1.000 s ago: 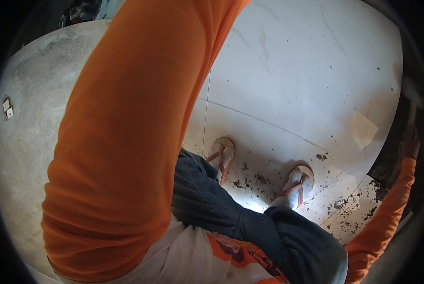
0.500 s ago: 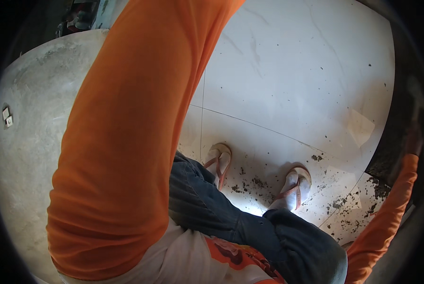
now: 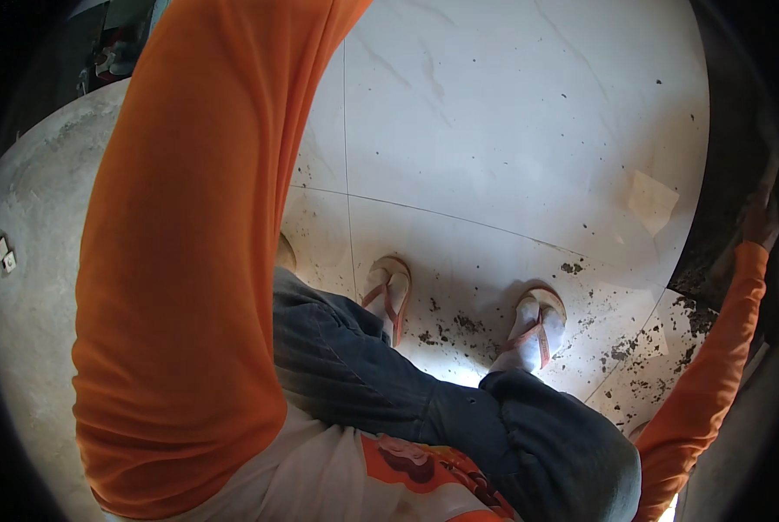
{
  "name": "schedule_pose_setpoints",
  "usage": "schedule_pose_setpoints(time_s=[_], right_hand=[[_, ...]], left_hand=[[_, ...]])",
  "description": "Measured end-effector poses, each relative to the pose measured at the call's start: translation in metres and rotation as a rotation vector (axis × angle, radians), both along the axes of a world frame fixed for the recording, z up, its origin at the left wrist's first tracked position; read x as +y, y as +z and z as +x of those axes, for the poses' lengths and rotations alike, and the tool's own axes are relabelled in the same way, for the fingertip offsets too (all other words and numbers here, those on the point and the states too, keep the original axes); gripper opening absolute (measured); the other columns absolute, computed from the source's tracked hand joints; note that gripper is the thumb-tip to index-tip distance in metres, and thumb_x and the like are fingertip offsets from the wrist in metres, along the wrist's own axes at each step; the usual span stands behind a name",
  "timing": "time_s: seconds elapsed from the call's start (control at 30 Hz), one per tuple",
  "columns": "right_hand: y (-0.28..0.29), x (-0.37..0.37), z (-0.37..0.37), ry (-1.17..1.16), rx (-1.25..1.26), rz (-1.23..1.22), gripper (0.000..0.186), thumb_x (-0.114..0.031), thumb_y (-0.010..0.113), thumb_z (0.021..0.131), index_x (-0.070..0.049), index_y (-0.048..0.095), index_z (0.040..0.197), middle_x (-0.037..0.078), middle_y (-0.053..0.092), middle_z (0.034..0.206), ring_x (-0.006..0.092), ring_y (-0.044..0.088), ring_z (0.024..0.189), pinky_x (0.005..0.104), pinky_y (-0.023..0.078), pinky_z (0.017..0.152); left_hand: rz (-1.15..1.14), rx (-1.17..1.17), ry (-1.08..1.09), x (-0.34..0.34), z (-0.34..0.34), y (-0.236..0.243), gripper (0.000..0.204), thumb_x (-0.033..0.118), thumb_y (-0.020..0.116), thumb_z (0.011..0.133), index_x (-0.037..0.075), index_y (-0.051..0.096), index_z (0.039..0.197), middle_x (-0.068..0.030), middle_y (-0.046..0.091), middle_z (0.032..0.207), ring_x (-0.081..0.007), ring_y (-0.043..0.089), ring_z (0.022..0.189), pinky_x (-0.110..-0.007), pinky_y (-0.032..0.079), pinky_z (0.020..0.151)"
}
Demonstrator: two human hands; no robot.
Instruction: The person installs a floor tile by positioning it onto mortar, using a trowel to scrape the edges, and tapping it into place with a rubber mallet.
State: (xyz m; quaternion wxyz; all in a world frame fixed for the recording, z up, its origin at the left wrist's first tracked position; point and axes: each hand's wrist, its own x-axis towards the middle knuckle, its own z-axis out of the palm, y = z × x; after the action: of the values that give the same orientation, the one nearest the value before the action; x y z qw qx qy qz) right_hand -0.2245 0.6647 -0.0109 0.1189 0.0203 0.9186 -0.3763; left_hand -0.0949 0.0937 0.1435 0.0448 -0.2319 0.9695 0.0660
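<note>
R hand (image 3: pixel 761 224) looks closed round a pale handle (image 3: pixel 769 174), far R by the dark strip (image 3: pixel 725 196); handle's far end too dim to tell. L hand out of frame past the L sleeve (image 3: pixel 189 217), so can't tell its state. Vs prev. frame: R hand's a bit higher, sandals (image 3: pixel 544 342) & tile floor (image 3: pixel 511 96) shifted L, tan rounded thing (image 3: pixel 286 253) now peeks out by L sleeve. Work prob. still on R side.
</note>
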Motion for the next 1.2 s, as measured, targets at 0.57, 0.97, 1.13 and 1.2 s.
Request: schedule_pose_setpoints(time_s=[0.57,0.97,1.13,1.2], right_hand=[[0.087,-0.073,0.309,0.467,0.111,-0.48,0.026,-0.028,0.057,0.088,-0.005,0.047,0.079,0.002,0.045,0.07,0.008,0.045,0.056,0.0271,0.034,0.041],[0.121,-0.139,0.375,1.337,0.597,0.418,0.019,-0.016,0.064,0.078,-0.001,0.057,0.087,0.026,0.056,0.077,0.0346,0.054,0.053,0.0442,0.04,0.043],[0.136,-0.126,0.387,0.615,-0.438,0.593,0.048,-0.03,0.069,0.073,0.004,0.054,0.104,0.026,0.056,0.083,0.0359,0.055,0.075,0.047,0.043,0.064],[0.129,-0.109,0.401,0.447,0.018,0.495,0.031,-0.026,0.067,0.074,-0.001,0.051,0.08,0.019,0.053,0.06,0.0323,0.055,0.054,0.0422,0.041,0.049]], left_hand=[[1.888,-0.188,0.581,0.19,0.213,-0.05,0.078,0.066,0.04,0.083,0.015,0.028,0.14,-0.0128,0.048,0.123,-0.0229,0.054,0.1,-0.047,0.044,0.087],[1.255,0.366,1.026,0.208,0.211,-0.099,0.062,0.056,0.038,0.088,0.002,0.054,0.114,-0.021,0.055,0.114,-0.0338,0.049,0.111,-0.04,0.036,0.097],[0.152,0.487,0.334,-0.019,0.183,-0.161,0.06,0.037,0.047,0.084,0.001,0.036,0.132,-0.0189,0.033,0.139,-0.036,0.023,0.133,-0.054,0.012,0.108],[0.055,0.236,0.253,-0.086,0.179,-0.151,0.071,0.044,0.041,0.086,0.001,0.023,0.14,-0.0141,0.017,0.148,-0.0313,0.006,0.138,-0.055,0.001,0.109]])
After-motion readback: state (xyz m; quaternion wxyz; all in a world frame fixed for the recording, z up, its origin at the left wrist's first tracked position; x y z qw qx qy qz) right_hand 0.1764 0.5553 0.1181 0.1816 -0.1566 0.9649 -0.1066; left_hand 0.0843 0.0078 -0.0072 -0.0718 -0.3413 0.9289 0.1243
